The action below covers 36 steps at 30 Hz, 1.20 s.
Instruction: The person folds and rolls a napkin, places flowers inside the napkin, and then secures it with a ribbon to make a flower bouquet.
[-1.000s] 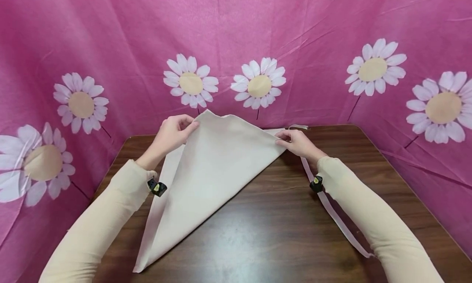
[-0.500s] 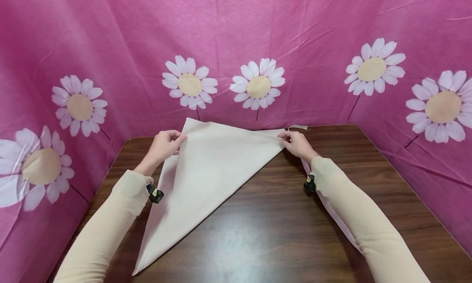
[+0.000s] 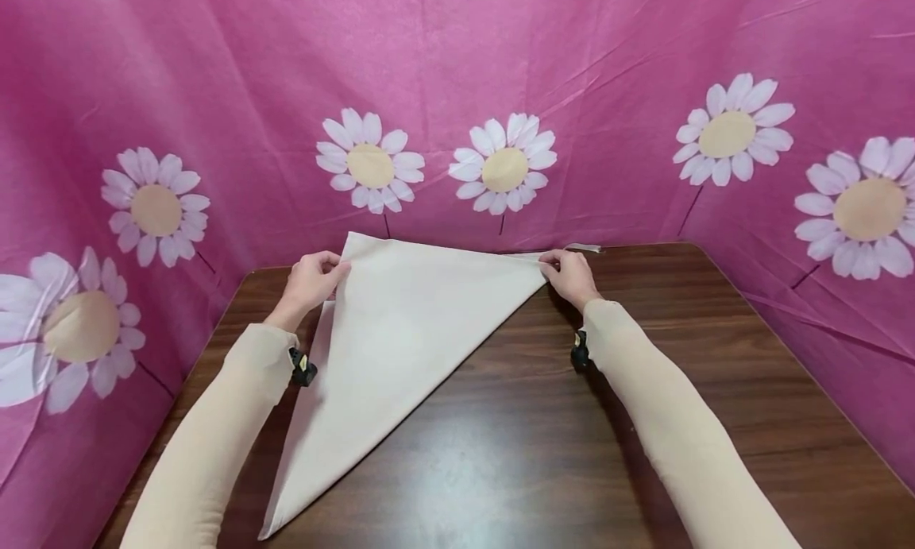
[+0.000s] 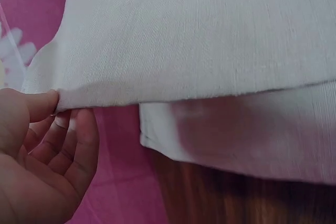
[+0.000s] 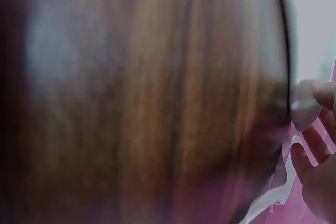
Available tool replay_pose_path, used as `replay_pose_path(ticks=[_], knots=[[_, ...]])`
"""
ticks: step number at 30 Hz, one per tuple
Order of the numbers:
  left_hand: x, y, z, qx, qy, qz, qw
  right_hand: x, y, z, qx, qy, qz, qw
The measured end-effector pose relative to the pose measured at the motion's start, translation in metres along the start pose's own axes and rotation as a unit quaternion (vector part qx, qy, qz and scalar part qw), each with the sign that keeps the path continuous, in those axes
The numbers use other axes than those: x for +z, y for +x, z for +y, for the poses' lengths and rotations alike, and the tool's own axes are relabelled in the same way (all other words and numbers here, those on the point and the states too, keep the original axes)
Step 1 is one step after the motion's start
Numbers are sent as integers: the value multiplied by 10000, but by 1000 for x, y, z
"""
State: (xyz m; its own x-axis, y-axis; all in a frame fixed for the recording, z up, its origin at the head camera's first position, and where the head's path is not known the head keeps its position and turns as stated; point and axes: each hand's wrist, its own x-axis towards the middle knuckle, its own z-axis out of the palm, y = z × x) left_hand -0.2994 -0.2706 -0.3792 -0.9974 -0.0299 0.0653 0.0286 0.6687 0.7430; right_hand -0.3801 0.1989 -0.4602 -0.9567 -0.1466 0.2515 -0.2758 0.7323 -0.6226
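An off-white cloth, folded into a triangle, lies across the table with its long diagonal edge towards me. At the upper left, my left hand pinches the edge near the raised corner; in the left wrist view, the thumb lies over the cloth and the fingers are beneath it. A lower layer shows under that lifted edge. My right hand pinches the right-hand corner between thumb and fingers. A narrow white strap shows just behind that hand, and a strap hangs below it in the right wrist view.
Dark wood-grain table lies beneath the cloth. A pink curtain printed with white daisies hangs right behind the table's back edge and along both sides.
My left hand has moved left and down, drawing the upper corner from a raised peak to the left and flattening the cloth. My right hand stays at its corner; its forearm has swung inward.
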Motion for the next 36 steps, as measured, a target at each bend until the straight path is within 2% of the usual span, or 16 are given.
replay_pose_path(ticks=[6,12,19,24,26,32,36], knots=[[3,7,-22,-388,188,-133,9990,4,6,3,132,-587,-179,9980],[11,15,-34,-637,380,-390,9965,4,10,-4,348,-627,-275,9970],[15,20,-30,-876,1223,-345,9880,4,17,-5,325,-932,-168,9950],[19,25,-28,-1031,1189,-644,9854,-1,22,-5,427,-1224,-521,9902],[21,27,-28,-1013,1182,-490,9866,-4,22,-7,451,-1282,-615,9888],[23,34,-22,-937,1089,434,9887,-15,27,-11,312,-1292,-664,9889],[18,41,-21,-944,1139,645,9869,-20,36,-9,79,-1107,-659,9916]])
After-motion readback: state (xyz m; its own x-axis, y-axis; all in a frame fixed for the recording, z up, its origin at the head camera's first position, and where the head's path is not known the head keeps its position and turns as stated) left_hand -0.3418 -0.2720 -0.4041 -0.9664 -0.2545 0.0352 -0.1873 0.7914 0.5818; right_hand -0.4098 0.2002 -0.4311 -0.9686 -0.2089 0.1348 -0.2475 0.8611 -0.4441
